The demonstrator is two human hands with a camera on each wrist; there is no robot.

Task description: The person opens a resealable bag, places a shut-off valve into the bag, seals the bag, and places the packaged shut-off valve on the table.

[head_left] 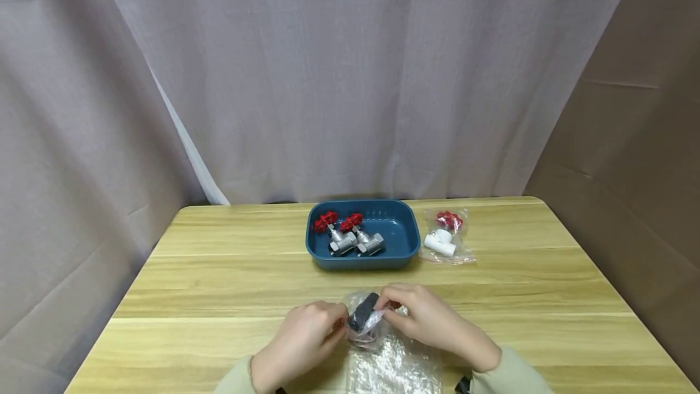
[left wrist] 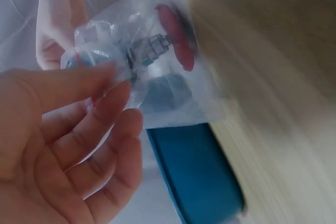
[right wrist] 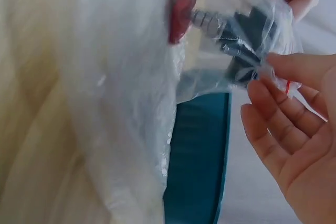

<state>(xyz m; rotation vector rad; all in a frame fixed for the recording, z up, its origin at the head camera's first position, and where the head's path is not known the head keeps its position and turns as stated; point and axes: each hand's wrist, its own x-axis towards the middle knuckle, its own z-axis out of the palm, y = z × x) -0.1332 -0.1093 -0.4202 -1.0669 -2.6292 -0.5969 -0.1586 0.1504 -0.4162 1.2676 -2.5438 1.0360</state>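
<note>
A clear plastic bag is pinched at its top between both hands at the table's near side. Inside it the wrist views show a red handwheel on a metal stem and a dark piece. My left hand holds the bag's left edge between thumb and index finger, the other fingers loosely bent. From the right, my right hand pinches the opening edge beside the dark piece. A red line of the bag's seal shows near the right fingertips.
Behind the hands stands a blue tray with two metal valves with red handwheels. To its right lies another clear bag with a white tee fitting and a red wheel. A flat clear bag lies at the near edge.
</note>
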